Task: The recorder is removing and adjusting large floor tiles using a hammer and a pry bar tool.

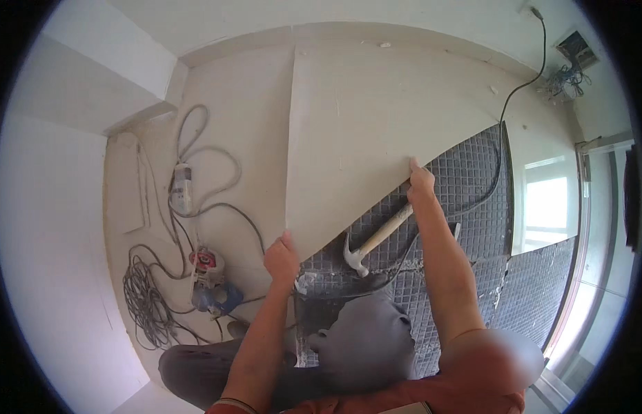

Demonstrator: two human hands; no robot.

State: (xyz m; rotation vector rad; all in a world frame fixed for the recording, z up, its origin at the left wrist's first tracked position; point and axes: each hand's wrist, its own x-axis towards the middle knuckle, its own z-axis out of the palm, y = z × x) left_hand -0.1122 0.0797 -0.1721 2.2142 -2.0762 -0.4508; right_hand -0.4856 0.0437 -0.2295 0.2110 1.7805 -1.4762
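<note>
A large beige floor tile spans the middle, its near edge running slantwise over a dark gridded surface. At its near left corner my left hand is closed on the edge, thumb on top. Farther along the same edge, my right hand also pinches the tile, its thumb on top; the fingers underneath are hidden. Below the edge, between my hands, lies a claw hammer with a wooden handle. The handle's end passes close to my right wrist.
On the left are a red-and-blue power tool, a coiled black cable and a grey-and-white cylindrical object. Another cord runs from the far right wall across the grid. A glossy tile lies at right, beside a door frame.
</note>
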